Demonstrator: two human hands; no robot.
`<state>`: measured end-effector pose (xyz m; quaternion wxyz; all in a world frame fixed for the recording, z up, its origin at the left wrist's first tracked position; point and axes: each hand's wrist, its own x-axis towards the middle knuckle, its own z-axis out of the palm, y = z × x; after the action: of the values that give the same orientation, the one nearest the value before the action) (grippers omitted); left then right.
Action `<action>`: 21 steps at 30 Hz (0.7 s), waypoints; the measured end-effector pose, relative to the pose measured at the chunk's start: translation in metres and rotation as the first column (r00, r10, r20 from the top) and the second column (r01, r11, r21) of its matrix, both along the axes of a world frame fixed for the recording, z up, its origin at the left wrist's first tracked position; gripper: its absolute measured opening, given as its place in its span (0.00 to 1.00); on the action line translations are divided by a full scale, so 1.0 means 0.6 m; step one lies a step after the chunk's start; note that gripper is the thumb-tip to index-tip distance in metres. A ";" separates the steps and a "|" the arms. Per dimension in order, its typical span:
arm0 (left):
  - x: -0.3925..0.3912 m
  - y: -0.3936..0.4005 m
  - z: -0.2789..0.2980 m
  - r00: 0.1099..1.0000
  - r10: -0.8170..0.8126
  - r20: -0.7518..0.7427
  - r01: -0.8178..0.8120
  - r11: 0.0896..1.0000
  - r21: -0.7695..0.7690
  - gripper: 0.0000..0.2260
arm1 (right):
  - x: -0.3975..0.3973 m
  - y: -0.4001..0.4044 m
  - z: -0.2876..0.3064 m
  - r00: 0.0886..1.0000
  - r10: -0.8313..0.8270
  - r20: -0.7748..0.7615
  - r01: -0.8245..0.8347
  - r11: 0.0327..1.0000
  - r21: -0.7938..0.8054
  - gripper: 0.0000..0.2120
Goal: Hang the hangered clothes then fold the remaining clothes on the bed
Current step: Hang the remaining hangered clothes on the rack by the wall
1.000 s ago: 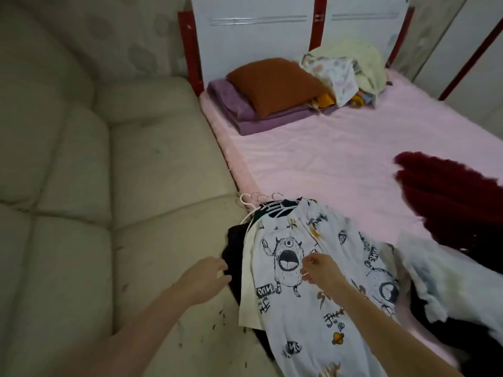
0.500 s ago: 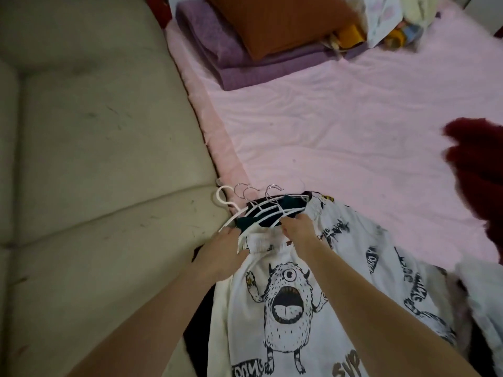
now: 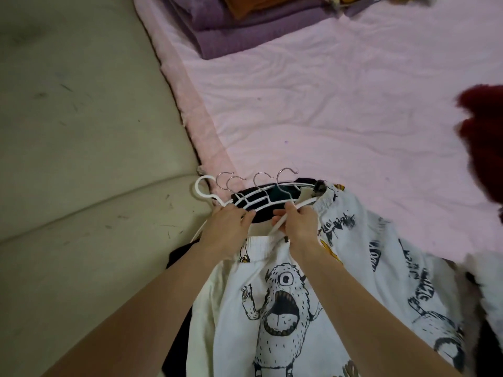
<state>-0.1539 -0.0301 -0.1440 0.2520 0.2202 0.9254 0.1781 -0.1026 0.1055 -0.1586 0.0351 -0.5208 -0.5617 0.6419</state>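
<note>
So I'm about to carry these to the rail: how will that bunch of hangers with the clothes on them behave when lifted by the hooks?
Probably floppy below: the monster-print garment lies in soft folds. The hangers look thin, so the loose hooks may splay or tangle. With several garments stacked, the bunch is likely heavyish.

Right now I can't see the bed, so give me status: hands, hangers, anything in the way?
Left hand and right hand both grip the white hangers. Monster-print shirt on top of the stack. Red garment off right, not blocking.
</note>
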 end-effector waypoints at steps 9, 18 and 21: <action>-0.011 0.014 0.001 0.982 -0.006 0.187 0.028 0.993 -0.118 0.22 | -0.025 -0.007 0.002 0.997 -0.057 0.059 0.069 0.970 -0.235 0.11; 0.024 -0.025 0.009 0.972 -0.033 0.233 -0.043 0.949 0.313 0.20 | -0.013 0.004 0.051 0.990 -0.088 -0.108 0.035 0.907 -0.420 0.07; 0.037 -0.031 0.034 0.987 0.037 0.157 -0.117 0.835 0.538 0.14 | 0.019 0.010 0.085 0.965 -0.174 -0.194 0.072 0.894 -0.443 0.02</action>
<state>-0.1320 -0.0488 -0.1234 0.2357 0.2322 0.8246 0.4588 -0.0915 0.1117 -0.1076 0.0240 -0.4730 -0.3634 0.8022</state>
